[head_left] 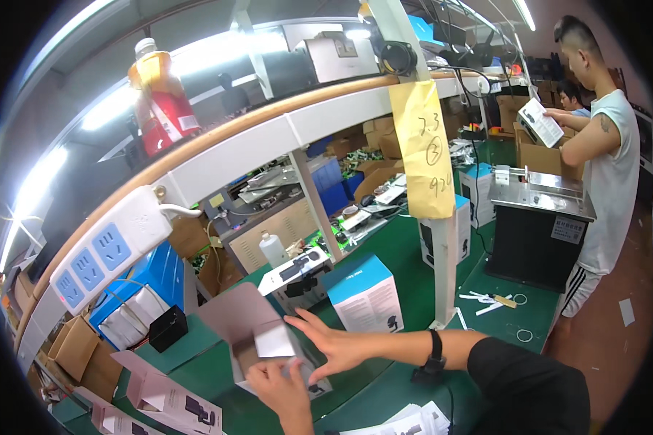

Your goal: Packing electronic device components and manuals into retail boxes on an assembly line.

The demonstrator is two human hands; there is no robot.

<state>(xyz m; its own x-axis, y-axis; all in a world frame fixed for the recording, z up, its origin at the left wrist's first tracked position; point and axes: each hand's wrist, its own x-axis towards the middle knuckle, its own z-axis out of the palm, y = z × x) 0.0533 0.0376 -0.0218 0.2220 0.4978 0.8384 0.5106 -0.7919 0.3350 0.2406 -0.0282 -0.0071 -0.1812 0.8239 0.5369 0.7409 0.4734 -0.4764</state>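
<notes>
An open carton box [241,366] stands on the green table in front of me, its pinkish lid flap raised at the back. Inside it a white piece [274,342] shows. Over the box's near edge, my left hand [279,388] has its fingers curled and thumb drawn in; whatever they pinch is hidden. My right hand [334,346] reaches in from the right with thumb and fingers spread beside the box's right wall. A black watch [434,354] is on that wrist. Just behind, a white box with a device picture [295,272] and a blue-topped box [364,299] stand close together.
More open boxes [168,395] stand at the lower left. Printed sheets [406,424] lie at the near edge. A white post [444,268] rises from the table; a shelf [239,138] with a power strip [109,246] runs overhead. A person [602,159] holds a box at right.
</notes>
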